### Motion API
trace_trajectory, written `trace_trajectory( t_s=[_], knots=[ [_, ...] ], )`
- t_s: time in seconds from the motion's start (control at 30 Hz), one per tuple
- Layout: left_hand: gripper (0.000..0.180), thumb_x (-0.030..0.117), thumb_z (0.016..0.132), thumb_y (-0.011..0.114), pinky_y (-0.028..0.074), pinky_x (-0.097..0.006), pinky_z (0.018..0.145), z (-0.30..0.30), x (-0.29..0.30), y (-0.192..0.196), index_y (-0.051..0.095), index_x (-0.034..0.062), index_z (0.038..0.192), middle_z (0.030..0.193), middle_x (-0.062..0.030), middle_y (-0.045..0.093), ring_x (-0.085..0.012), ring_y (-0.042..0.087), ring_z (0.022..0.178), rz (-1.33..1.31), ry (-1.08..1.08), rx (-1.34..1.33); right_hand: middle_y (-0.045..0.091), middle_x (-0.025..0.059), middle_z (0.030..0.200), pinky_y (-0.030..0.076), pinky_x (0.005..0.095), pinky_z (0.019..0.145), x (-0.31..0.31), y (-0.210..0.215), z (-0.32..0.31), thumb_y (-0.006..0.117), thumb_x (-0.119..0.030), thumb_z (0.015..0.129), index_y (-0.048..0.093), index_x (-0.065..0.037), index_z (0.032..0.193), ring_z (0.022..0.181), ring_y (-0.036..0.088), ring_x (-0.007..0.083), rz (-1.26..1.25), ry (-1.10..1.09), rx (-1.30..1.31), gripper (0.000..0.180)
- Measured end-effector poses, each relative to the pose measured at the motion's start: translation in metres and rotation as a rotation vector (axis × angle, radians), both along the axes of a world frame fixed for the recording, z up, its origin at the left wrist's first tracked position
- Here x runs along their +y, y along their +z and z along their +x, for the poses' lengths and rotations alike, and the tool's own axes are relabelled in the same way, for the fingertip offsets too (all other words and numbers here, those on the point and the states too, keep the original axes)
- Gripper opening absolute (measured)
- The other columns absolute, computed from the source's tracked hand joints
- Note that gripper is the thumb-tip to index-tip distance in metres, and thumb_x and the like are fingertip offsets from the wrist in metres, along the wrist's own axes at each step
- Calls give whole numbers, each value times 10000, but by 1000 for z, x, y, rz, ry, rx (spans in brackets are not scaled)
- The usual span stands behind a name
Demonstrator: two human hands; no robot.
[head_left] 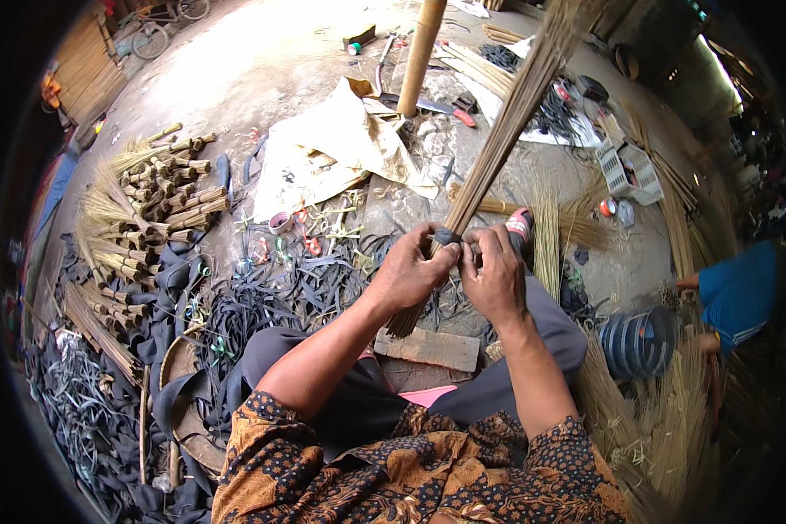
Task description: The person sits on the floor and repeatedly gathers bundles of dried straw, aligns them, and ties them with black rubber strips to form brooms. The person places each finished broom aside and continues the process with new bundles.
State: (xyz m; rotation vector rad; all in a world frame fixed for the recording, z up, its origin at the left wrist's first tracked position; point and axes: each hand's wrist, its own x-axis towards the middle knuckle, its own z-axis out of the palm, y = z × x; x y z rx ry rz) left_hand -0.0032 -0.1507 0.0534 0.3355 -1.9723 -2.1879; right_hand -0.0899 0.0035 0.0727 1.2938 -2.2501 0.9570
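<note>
A long bundle of thin brown sticks (500,144), like a stick broom, slants up and to the right in front of me. Its short cut end (406,321) points down toward my lap. A black rubber strip (446,237) is wound around the bundle near that lower end. My left hand (410,269) is closed around the bundle at the strip, thumb pressed on it. Close beside it, my right hand (495,278) has its thumb and fingers pinched together at the strip's right side. Its fingers mostly hide what they pinch.
Loose black rubber strips (271,301) cover the floor to my left, beside short tied stick bundles (162,196). A wooden board (428,348) lies before my lap. Farther off are a knife (437,106), a bamboo post (421,57) and a white basket (627,173). A person's blue clothing (738,284) shows right.
</note>
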Motion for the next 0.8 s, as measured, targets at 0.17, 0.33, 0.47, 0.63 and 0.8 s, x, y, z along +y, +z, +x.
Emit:
trace_trajectory(
  t_s=[0.17,0.33,0.47,0.63,0.8],
  knots=[
    [527,204,945,768,517,-284,843,-2,10,7,490,-4,1341,1030,-78,637,-133,600,933,-4,109,215,661,112,1164,549,349,918,11,-13,23,616,-82,996,515,15,1385,1033,668,175,-252,155,-865,413],
    [495,295,951,789,556,-345,846,-9,5,35,520,17,1260,1043,-106,641,-192,655,943,-66,50,201,624,57,912,491,321,692,7,-33,70,674,-176,994,606,-11,1057,825,618,141,-141,176,-961,189],
    [257,276,997,738,497,-305,514,-13,0,52,562,88,994,739,-19,586,-148,575,555,463,-23,87,555,-28,680,464,308,547,21,-31,77,747,-232,984,574,-76,884,563,537,103,-54,371,-1434,253],
    [279,301,990,743,446,-303,516,-5,24,58,549,105,950,639,2,485,-130,497,531,714,-285,160,459,-43,650,412,254,482,53,-30,71,758,-244,983,565,-70,966,517,466,67,-232,963,-2065,261],
    [387,434,974,744,429,-318,532,-22,26,75,570,104,874,627,8,457,-138,469,542,585,21,91,676,56,861,553,321,748,73,-67,31,815,-417,914,589,21,1239,816,676,158,9,824,-1559,590]
  ],
)
